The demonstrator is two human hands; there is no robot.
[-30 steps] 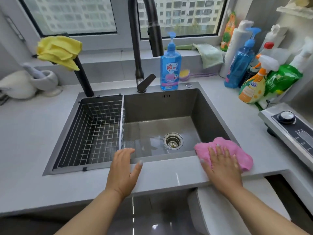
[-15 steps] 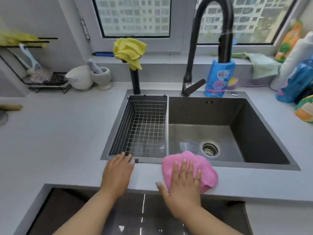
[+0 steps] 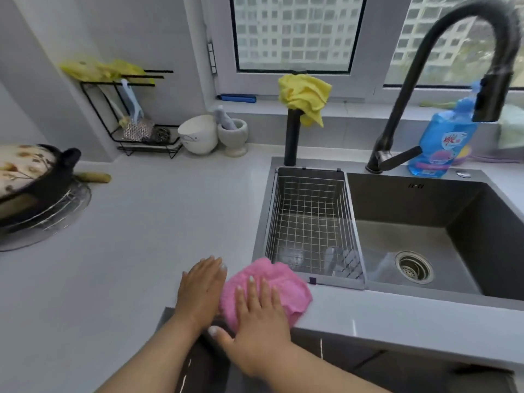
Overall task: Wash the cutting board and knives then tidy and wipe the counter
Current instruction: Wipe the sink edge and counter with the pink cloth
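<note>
Hands at the counter [image 3: 119, 251] edge: right hand [image 3: 259, 316] spread flat, pressing the pink cloth [image 3: 269, 290] to wipe; left hand [image 3: 202, 287] flat beside it, touching the cloth's edge, probably bracing. Beyond the right hand, the sink [image 3: 425, 205] holds a wire basket [image 3: 312, 222], apparently without dishes. No cutting board or knives show, so washing seems finished.

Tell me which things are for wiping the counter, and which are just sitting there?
For the job: pink cloth, right hand pressing it, left hand, counter.
Just sitting: yellow cloth, soap bottle, mortar and pestle, white bowl, pot.
</note>
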